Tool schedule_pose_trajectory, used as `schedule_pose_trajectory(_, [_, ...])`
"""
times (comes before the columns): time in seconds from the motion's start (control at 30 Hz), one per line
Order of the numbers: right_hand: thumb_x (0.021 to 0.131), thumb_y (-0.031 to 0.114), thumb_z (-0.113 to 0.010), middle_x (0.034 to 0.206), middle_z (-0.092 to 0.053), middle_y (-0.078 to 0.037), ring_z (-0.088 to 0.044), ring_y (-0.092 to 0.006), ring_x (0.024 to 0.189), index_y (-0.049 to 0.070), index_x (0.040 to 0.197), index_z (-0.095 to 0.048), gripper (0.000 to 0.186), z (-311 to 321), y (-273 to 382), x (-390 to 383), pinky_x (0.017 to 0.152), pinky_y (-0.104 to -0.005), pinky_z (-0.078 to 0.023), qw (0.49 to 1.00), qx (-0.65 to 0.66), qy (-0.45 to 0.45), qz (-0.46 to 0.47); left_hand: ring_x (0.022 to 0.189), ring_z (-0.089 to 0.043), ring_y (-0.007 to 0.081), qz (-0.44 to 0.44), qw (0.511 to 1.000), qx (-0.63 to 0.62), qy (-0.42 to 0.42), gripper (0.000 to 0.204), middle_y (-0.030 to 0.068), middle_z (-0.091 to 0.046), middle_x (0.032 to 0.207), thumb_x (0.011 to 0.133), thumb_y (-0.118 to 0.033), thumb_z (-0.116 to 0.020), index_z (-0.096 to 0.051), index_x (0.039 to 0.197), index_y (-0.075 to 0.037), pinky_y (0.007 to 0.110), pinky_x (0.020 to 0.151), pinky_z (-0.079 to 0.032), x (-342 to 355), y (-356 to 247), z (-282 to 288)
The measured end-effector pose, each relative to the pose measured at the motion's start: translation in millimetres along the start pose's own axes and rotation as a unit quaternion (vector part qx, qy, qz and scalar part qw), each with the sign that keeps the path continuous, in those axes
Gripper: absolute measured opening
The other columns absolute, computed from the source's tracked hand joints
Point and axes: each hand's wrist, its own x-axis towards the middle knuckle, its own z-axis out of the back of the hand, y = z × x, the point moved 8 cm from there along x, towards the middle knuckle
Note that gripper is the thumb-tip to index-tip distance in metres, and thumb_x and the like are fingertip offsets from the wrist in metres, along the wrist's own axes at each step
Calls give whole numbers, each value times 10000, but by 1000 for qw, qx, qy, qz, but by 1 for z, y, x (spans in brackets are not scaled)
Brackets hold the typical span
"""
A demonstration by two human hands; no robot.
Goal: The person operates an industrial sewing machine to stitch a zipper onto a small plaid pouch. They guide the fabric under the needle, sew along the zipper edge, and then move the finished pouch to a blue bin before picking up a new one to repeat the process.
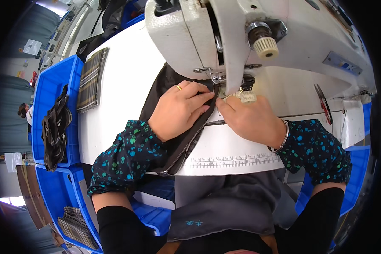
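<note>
Black fabric (155, 91) edged with a long metal-toothed zipper (189, 146) lies under the needle area of a white sewing machine (178, 42). The zipper runs down to the front edge of the table, where its lower end curls. My left hand (178, 111), with a ring on one finger, rests on the fabric, its bent fingertips pinching the zipper's edge. My right hand (254, 120) is closed just right of the zipper, below the presser foot. Its thumb and forefinger meet beside the zipper tape; what they pinch, if anything, is hidden.
Thread snips (324, 103) lie right of the machine head. A ruler strip (237, 162) runs along the white table's (114, 110) front. Folded plaid cloth (93, 80) lies at the left edge, beside blue bins (74, 127) of fabric pieces. Another blue bin (356, 178) stands right.
</note>
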Motion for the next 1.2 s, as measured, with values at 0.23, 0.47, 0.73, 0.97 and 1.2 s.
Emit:
schedule_pose_trajectory(0.23, [835,96,-645,671,-591,-41,-667,-210,626,43,1024,-666,197,-4,-1,0,534,-358,-488,996,36,73,-21,943,-648,279,23,999,-28,34,286,82,-670,1046,861,-88,-717,-765,1142,-62,376,816,-559,3,5,-2])
schedule_pose_trajectory(0.47, [831,83,-638,692,-621,-50,-683,-229,638,58,948,-645,120,-7,-3,1,535,-370,-498,995,58,83,-21,940,-664,285,13,997,41,66,307,79,-661,1014,824,-85,-664,-772,1111,-68,388,760,-573,12,-2,1])
schedule_pose_trajectory(0.73, [849,81,-629,708,-660,-64,-701,-233,659,50,926,-665,90,-5,-3,2,542,-366,-512,994,53,95,-23,899,-678,302,15,995,57,76,312,87,-675,996,819,-109,-654,-771,1105,-67,395,732,-574,15,-4,2])
schedule_pose_trajectory(0.97, [851,86,-628,710,-688,-64,-709,-233,661,56,940,-681,108,-6,-8,1,549,-374,-516,996,32,80,-25,889,-684,310,28,995,71,63,318,99,-696,1006,819,-131,-666,-773,1112,-69,401,734,-578,16,-3,3])
schedule_pose_trajectory(1.2, [823,97,-650,658,-666,-55,-691,-239,625,73,912,-661,93,-5,-8,2,540,-375,-513,997,16,73,-26,852,-678,273,0,998,48,-26,227,51,-691,981,825,-189,-724,-772,1025,-92,354,691,-580,0,-11,8])
